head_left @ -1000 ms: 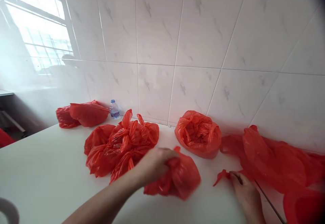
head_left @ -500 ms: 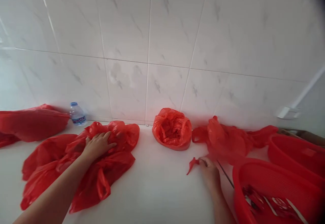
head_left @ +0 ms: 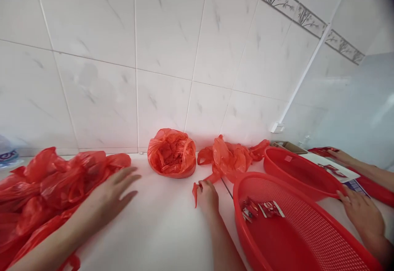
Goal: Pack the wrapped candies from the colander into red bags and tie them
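My left hand (head_left: 112, 195) is open, fingers spread, just above the white table at the right edge of a heap of crumpled red plastic bags (head_left: 55, 185). Near the middle, my right hand (head_left: 208, 199) pinches a red plastic bag (head_left: 229, 158), with a short end of it poking out left of the fingers. The rest of this bag lies crumpled behind the hand, by the wall. Between the hands, farther back, stands a rolled-down red bag (head_left: 171, 153) with more red plastic inside.
A red basket (head_left: 255, 181) with several small wrapped packets (head_left: 267, 209) is right of my right hand. Behind it is a second red basket (head_left: 277, 154), with another person's hand (head_left: 365, 213) at its rim. A plastic bottle (head_left: 8, 154) stands far left.
The view has swung to the right, showing another person's hands. My left hand has come off the bag heap. My right hand keeps its pinch on the red bag.
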A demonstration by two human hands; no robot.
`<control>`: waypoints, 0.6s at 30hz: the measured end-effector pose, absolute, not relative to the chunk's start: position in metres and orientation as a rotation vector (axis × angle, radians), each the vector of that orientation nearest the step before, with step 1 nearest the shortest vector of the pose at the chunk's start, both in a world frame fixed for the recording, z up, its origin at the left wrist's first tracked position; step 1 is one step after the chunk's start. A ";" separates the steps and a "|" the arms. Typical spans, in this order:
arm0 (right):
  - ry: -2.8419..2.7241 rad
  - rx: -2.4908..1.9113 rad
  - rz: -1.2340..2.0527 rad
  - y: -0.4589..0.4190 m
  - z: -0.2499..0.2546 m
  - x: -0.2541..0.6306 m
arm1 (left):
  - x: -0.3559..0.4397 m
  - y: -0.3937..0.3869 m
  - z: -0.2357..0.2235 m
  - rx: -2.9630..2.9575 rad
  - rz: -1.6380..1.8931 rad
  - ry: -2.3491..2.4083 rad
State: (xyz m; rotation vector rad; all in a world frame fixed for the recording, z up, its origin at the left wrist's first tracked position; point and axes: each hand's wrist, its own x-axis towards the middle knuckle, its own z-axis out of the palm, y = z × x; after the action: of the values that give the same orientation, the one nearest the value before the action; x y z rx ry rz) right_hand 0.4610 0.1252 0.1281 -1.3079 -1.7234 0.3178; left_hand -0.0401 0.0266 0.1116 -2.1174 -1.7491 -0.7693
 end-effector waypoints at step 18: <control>-1.238 -1.429 0.122 0.185 0.111 0.706 | 0.203 0.209 0.111 -2.740 -1.258 -1.832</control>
State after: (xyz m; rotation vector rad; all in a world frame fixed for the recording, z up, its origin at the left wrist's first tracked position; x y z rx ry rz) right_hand 0.7063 0.1851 0.1111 -1.4293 -1.2385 0.1223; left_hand 0.2029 0.2093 0.1108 -2.7403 -1.8320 -1.2578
